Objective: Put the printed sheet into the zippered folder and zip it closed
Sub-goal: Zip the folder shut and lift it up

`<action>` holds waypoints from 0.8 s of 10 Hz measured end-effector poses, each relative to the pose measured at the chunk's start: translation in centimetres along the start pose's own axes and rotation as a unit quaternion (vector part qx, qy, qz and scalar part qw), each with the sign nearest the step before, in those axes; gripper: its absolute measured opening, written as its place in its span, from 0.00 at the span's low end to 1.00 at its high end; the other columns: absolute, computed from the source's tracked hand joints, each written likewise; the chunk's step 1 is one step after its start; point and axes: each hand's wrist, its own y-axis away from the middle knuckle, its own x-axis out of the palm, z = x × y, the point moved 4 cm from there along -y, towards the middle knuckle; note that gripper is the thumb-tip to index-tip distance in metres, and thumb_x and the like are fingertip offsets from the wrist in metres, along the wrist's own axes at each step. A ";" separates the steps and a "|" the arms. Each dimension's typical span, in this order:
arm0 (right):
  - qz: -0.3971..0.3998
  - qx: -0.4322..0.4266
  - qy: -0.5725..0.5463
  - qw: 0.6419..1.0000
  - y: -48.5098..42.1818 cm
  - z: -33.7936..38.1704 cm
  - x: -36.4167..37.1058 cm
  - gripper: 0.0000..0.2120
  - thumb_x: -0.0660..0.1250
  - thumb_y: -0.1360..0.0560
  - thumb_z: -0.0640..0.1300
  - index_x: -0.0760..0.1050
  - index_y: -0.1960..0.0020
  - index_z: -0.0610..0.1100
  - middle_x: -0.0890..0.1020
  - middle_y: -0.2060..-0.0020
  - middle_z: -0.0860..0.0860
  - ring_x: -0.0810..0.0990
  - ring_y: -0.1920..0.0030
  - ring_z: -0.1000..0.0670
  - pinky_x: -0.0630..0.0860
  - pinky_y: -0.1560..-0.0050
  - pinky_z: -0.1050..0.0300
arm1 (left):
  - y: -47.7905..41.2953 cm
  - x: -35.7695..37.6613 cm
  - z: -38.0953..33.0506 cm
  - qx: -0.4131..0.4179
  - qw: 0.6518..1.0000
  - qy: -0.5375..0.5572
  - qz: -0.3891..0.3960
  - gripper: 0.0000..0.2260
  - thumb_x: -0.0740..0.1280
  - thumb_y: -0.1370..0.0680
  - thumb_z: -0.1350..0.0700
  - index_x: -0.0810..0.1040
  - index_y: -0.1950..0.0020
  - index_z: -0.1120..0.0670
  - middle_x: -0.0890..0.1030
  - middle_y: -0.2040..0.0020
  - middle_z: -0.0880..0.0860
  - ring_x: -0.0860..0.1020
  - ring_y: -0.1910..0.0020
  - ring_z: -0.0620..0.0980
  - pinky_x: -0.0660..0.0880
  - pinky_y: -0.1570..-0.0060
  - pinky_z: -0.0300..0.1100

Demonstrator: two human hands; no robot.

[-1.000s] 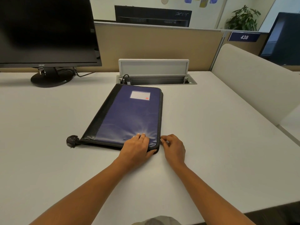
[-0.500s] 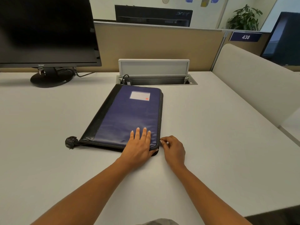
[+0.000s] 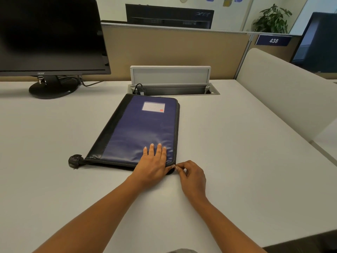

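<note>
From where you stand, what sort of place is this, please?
Most likely an open-plan office workstation. An Acer monitor stands on the white desk, a tan cubicle partition behind carries a number plate reading 438, and a cable box with its lid up is set into the desk.

Left hand [image 3: 153,168], right hand [image 3: 193,178], 2 forearms [image 3: 102,214] bare; grey clothing [image 3: 182,251] below.
</note>
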 end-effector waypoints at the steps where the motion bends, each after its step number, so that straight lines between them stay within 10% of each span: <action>1: -0.002 0.009 0.012 1.000 -0.5 0.0 0.0 0.05 0.66 0.26 0.44 0.80 0.54 0.45 0.82 0.56 0.51 0.74 0.60 0.55 0.64 0.64 0.67 | 0.2 0.0 -0.1 0.006 1.000 -0.013 -0.001 0.33 0.44 0.21 0.40 0.42 0.25 0.61 0.48 0.24 0.63 0.49 0.26 0.65 0.48 0.28 0.57; 8: -0.021 0.046 0.056 0.997 -4.4 -0.4 0.9 0.06 0.65 0.25 0.46 0.79 0.54 0.46 0.82 0.55 0.51 0.73 0.61 0.54 0.62 0.64 0.64 | 0.3 0.1 -0.2 0.006 1.000 -0.004 0.002 0.31 0.44 0.20 0.41 0.44 0.25 0.61 0.49 0.24 0.62 0.50 0.26 0.65 0.47 0.28 0.56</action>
